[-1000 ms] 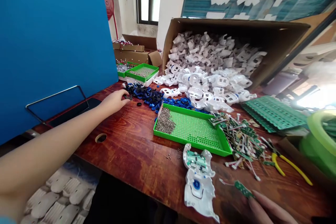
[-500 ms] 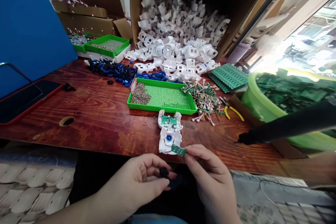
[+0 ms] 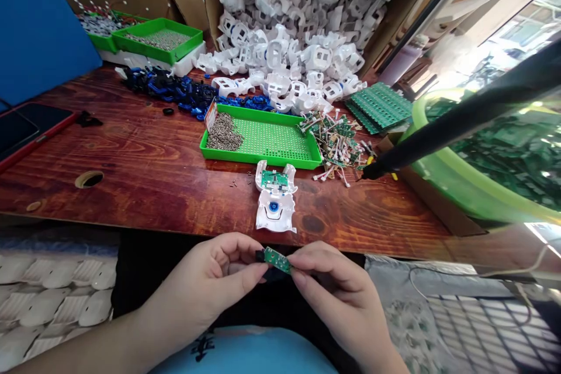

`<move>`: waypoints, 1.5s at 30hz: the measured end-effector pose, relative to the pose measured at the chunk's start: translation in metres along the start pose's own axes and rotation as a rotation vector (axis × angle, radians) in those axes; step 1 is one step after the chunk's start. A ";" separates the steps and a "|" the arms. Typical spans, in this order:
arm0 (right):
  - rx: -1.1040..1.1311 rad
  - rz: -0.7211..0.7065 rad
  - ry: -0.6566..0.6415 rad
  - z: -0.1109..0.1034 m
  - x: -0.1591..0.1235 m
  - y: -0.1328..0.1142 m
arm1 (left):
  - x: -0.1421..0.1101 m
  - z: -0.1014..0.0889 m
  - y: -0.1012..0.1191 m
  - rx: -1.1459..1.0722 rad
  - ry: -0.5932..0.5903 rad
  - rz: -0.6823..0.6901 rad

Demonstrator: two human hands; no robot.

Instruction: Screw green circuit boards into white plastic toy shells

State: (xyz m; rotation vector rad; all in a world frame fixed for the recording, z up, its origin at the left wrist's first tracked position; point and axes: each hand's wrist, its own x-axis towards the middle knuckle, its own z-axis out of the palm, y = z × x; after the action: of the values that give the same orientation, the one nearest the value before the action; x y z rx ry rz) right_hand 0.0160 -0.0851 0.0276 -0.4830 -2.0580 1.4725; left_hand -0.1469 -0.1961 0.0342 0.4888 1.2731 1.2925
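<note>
My left hand [image 3: 217,280] and my right hand [image 3: 335,289] meet in front of the table edge, over my lap. Together they pinch a small green circuit board [image 3: 277,259]; a small black part [image 3: 260,256] sits at its left end under my left fingertips. Just beyond, on the wooden table [image 3: 144,181], lies an open white plastic housing [image 3: 275,203] with a green board and a blue button inside.
A green tray [image 3: 267,143] holds small screws. Behind it lie blue and black parts [image 3: 175,90], a heap of white shells [image 3: 289,47] spilling from a cardboard box, loose wired boards [image 3: 335,143], green panels [image 3: 379,108], a green tub [image 3: 477,169], a black rod [image 3: 456,120] and a phone [image 3: 26,128].
My left hand came back from the blue and black parts with a small black piece. Both hands now hold board and piece together, and the view has tilted down.
</note>
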 end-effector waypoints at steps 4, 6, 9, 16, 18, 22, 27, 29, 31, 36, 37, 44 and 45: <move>-0.021 -0.015 -0.031 -0.003 0.002 0.000 | -0.001 0.002 0.002 0.000 0.009 -0.051; -0.016 -0.007 -0.057 -0.005 0.002 0.001 | -0.001 0.002 0.001 0.016 0.000 -0.058; -0.004 0.001 -0.090 -0.008 0.003 0.002 | -0.001 0.001 -0.002 0.032 -0.012 -0.056; -0.072 -0.073 -0.182 -0.016 0.005 0.004 | 0.000 0.001 -0.005 0.079 -0.012 -0.012; -0.109 -0.084 -0.203 -0.017 0.006 0.004 | 0.000 0.001 -0.005 0.108 -0.027 -0.005; -0.163 -0.117 -0.212 -0.018 0.009 0.002 | 0.000 0.000 -0.008 0.183 -0.021 0.037; -0.213 -0.123 -0.251 -0.018 0.010 0.002 | 0.001 -0.001 -0.015 0.059 0.011 -0.010; -0.242 -0.123 -0.254 -0.018 0.009 0.002 | 0.002 -0.001 -0.017 0.008 0.027 -0.022; -0.249 -0.117 -0.262 -0.017 0.008 0.002 | 0.003 -0.002 -0.018 -0.015 0.038 -0.032; -0.186 -0.105 -0.255 -0.012 0.003 -0.002 | 0.002 -0.003 -0.018 -0.038 0.038 -0.077; -0.201 -0.115 -0.243 -0.010 0.002 -0.002 | 0.002 -0.003 -0.018 -0.054 0.040 -0.081; -0.429 -0.170 0.016 0.015 -0.009 0.003 | 0.002 0.002 -0.019 -0.206 0.076 -0.090; -0.445 -0.170 0.049 0.018 -0.010 0.004 | 0.002 0.003 -0.019 -0.226 0.084 -0.092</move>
State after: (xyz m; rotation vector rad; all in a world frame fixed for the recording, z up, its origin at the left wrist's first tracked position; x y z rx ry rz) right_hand 0.0125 -0.1032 0.0174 -0.4923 -2.3257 0.8948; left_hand -0.1367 -0.1992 0.0181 0.2156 1.1859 1.3711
